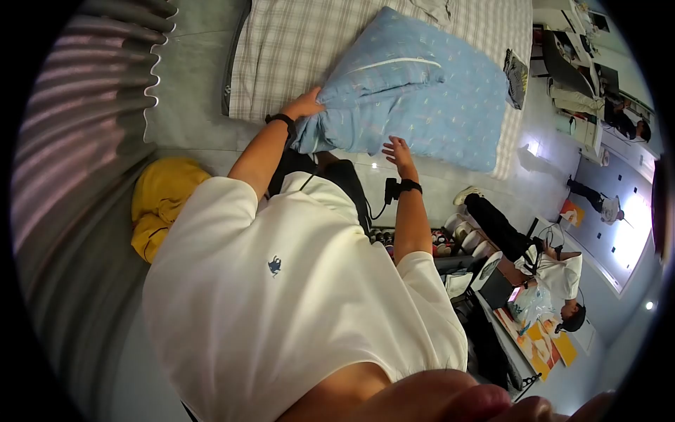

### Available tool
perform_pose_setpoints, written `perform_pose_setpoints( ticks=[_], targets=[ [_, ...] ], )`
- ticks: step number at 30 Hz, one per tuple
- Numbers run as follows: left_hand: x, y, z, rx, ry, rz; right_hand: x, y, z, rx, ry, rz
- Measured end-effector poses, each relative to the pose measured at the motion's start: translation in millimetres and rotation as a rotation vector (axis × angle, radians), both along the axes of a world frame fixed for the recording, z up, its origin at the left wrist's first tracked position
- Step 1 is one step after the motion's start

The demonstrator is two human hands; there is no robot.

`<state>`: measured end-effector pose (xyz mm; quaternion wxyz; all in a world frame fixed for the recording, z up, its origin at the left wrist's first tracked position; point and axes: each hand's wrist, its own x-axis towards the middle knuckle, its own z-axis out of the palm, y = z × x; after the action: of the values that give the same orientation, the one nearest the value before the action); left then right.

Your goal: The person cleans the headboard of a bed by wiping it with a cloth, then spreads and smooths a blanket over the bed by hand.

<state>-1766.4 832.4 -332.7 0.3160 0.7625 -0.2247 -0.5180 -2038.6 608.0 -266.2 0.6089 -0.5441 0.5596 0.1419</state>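
A light blue patterned quilt lies partly folded and bunched on a bed with a checked sheet. A white strip runs along one folded edge. My left hand is closed on the quilt's near left corner, its fingertips partly hidden by the fabric. Just off the quilt's near edge, my right hand is open with its fingers apart and holds nothing. Each wrist wears a black band, and a small black device with a cable sits at the right one.
A grey curtain hangs at the left, with a yellow cloth bundle beside it. Dark folded fabric lies at the bed's right edge. To the right, a person is near a table with a plastic bag; other people are farther off.
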Motion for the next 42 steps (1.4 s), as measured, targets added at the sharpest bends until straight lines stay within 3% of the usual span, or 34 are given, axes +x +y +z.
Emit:
perform_pose_setpoints(
  ticks=[5, 10, 13, 16, 20, 26, 27, 28, 33, 35, 38, 42],
  targets=[
    [-6, 4, 10, 0.02, 0.095, 0.03, 40, -28, -3, -0.002, -0.002, -0.086],
    [-7, 9, 4, -0.033, -0.057, -0.029, 95, -33, -26, 0.094, -0.042, -0.094],
    [-14, 4, 6, 0.061, -0.089, -0.034, 123, -39, -42, 0.144, -0.055, -0.133],
    [-24, -1, -4, 0.125, -0.08, -0.104, 141, -44, -46, 0.145, -0.197, -0.363],
    [-22, -11, -4, 0.151, -0.06, -0.175, 154, -60, -45, 0.214, -0.261, -0.474],
    [-20, -15, 36, 0.171, -0.053, -0.142, 162, -70, -54, 0.18, -0.171, -0.382],
    [-20, -11, 36, 0.21, -0.025, -0.127, 157, -69, -76, 0.197, -0.252, -0.373],
    [-22, -2, 4, 0.08, -0.059, -0.135, 173, -75, -84, 0.21, -0.355, -0.364],
    [-16, 2, 31, 0.24, 0.02, -0.102, 210, -50, -52, -0.063, -0.528, -0.194],
    [-15, 12, 36, 0.007, -0.109, -0.165, 239, -55, -42, -0.166, -0.628, -0.081],
    [-15, 19, 38, 0.159, -0.044, -0.11, 256, -45, -23, -0.155, -0.709, 0.144],
    [-4, 21, 37, 0.345, 0.019, -0.079, 269, -30, -6, -0.03, -0.744, -0.047]
  ],
)
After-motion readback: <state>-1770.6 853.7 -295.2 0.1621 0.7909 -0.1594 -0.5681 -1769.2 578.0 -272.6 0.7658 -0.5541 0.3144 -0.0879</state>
